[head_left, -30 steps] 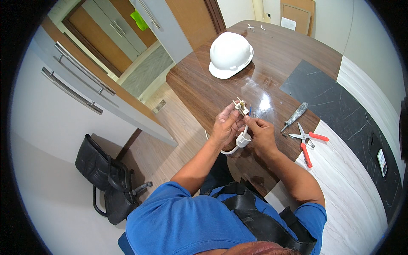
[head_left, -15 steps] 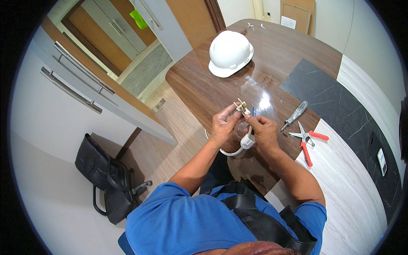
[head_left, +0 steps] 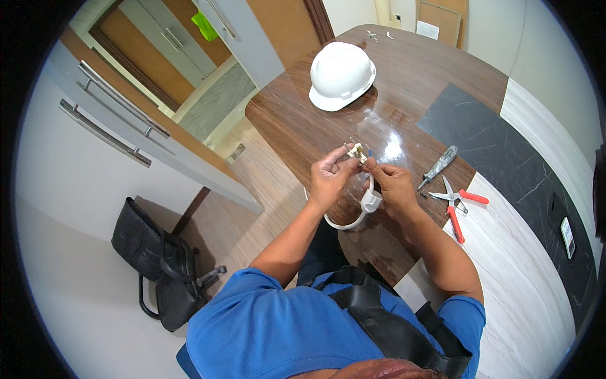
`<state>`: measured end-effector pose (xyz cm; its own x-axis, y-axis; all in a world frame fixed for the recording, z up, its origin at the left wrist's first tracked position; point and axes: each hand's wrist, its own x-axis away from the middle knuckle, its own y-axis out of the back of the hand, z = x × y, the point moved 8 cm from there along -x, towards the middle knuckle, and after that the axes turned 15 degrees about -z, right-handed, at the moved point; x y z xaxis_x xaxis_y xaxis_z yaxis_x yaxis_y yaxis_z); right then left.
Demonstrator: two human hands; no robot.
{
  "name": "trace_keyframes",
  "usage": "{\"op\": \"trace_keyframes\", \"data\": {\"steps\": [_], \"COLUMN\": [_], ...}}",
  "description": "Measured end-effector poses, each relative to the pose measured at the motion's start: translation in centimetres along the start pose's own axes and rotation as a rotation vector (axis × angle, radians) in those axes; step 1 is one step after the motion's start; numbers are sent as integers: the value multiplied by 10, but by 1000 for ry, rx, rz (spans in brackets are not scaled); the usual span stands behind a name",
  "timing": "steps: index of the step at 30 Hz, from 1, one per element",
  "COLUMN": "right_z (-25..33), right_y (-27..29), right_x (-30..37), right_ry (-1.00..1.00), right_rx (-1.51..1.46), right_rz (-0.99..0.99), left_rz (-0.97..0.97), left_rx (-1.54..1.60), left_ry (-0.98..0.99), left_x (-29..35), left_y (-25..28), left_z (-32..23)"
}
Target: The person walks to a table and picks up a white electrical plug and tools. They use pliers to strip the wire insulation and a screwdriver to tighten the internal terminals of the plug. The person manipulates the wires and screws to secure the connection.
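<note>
Between my hands, over the near part of the table, is the inner part of an electrical plug (head_left: 356, 151), cream-coloured with metal pins. My left hand (head_left: 329, 175) is closed on it from the left, thumb and fingers pinching its body. From the right, my right hand (head_left: 392, 184) is closed with thumb and finger at the white cable's end beside the plug part; a blue wire (head_left: 370, 153) sticks up there. A white plug cover (head_left: 371, 201) sits on the white cable (head_left: 346, 225) just below my right hand, and the cable loops down and left.
A white hard hat (head_left: 341, 76) stands on the brown table (head_left: 284, 107). To the right lie a screwdriver (head_left: 440, 165), red-handled pliers (head_left: 456, 205) and a phone-like device (head_left: 567, 238). Small white scraps (head_left: 372, 36) lie at the far edge. A black chair (head_left: 164, 271) stands at left.
Both hands have shifted slightly, tilting the plug part a little. The plug cover and cable have swung a bit lower and to the right.
</note>
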<state>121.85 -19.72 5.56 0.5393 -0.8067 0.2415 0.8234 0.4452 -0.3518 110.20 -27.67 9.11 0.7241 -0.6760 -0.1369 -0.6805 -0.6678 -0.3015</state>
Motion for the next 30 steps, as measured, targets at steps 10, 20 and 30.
{"op": "trace_keyframes", "data": {"steps": [10, 20, 30], "right_z": [-2, -6, 12], "right_y": [-2, -8, -7], "right_x": [1, 7, 19], "right_ry": [-34, -138, 52], "right_rx": [12, -175, -251], "right_rz": [96, 167, -9], "left_rz": [-18, -131, -88], "left_rx": [-35, 371, 343], "left_ry": [-8, 200, 193], "left_x": [6, 6, 5], "left_y": [-3, 2, 4], "left_z": [0, 21, 27]}}
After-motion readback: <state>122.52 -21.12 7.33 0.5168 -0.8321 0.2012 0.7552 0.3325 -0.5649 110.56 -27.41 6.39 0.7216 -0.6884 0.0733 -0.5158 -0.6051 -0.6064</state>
